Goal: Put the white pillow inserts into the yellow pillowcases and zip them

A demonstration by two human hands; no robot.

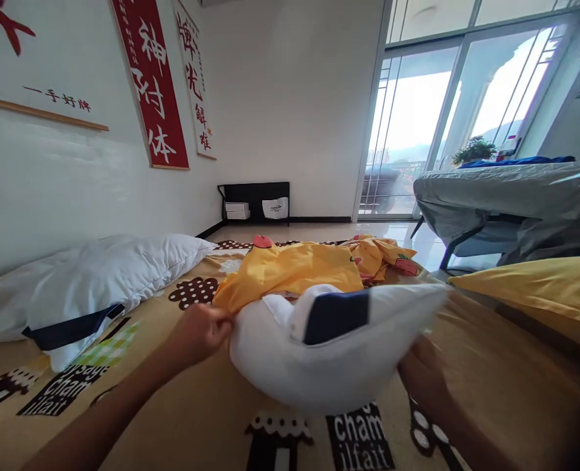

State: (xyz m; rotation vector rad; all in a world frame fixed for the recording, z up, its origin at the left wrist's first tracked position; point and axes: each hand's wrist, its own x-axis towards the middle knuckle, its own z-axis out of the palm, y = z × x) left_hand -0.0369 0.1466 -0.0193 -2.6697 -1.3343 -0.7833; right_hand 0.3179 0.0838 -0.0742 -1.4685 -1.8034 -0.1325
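A white pillow (319, 373) with a dark blue patch is in front of me, bent and partly lifted off the bed. Just beyond it lies a yellow pillowcase (294, 265) with red fruit prints, crumpled and touching the pillow's far side. My left hand (204, 335) is closed in a pinch on the pillowcase's near left edge, right beside the pillow. My right hand (423, 369) grips the pillow's right end; its fingers are partly hidden and blurred. How far the pillow reaches into the pillowcase cannot be made out.
A second white pillow (108, 268) lies on the left along the wall. A yellow pillow (554, 281) is at the right. The bed has a brown printed sheet (172, 425). Beyond stand a plastic-covered table (510, 190) and a black rack (253, 193).
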